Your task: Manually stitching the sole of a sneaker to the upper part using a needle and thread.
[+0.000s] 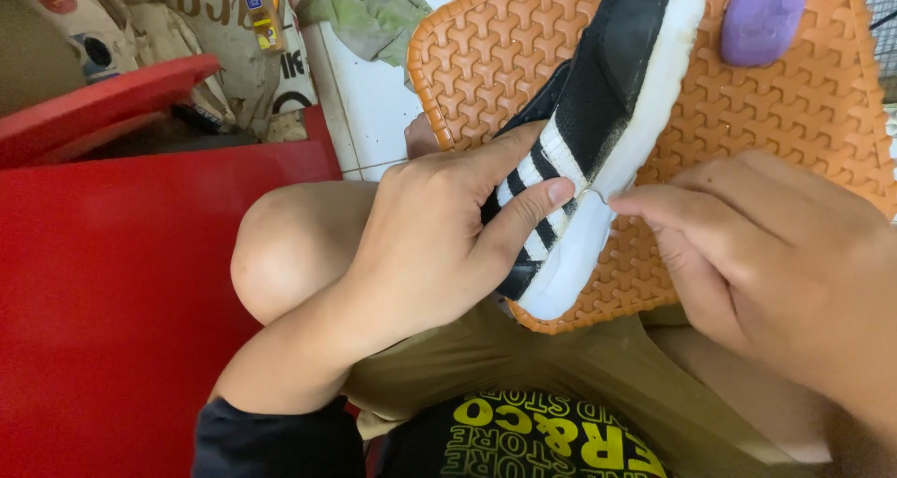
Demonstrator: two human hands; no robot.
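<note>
Currently left hand (439, 235) clamps the black-and-white shoe (598, 114) on the orange mat (822, 114); right hand (775, 254), fingertips pinched together at 3 o'clock of the sole edge, should stay steady.

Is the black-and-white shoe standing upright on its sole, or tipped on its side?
Tipped on its side: the shoe lies across the orange mat, its white sole edge facing right.

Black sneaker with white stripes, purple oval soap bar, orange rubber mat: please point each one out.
Black sneaker with white stripes (598, 95): head view, on its black side panel.
Purple oval soap bar (761, 18): head view, on its top face.
Orange rubber mat (486, 62): head view, on its bare patterned surface.
</note>
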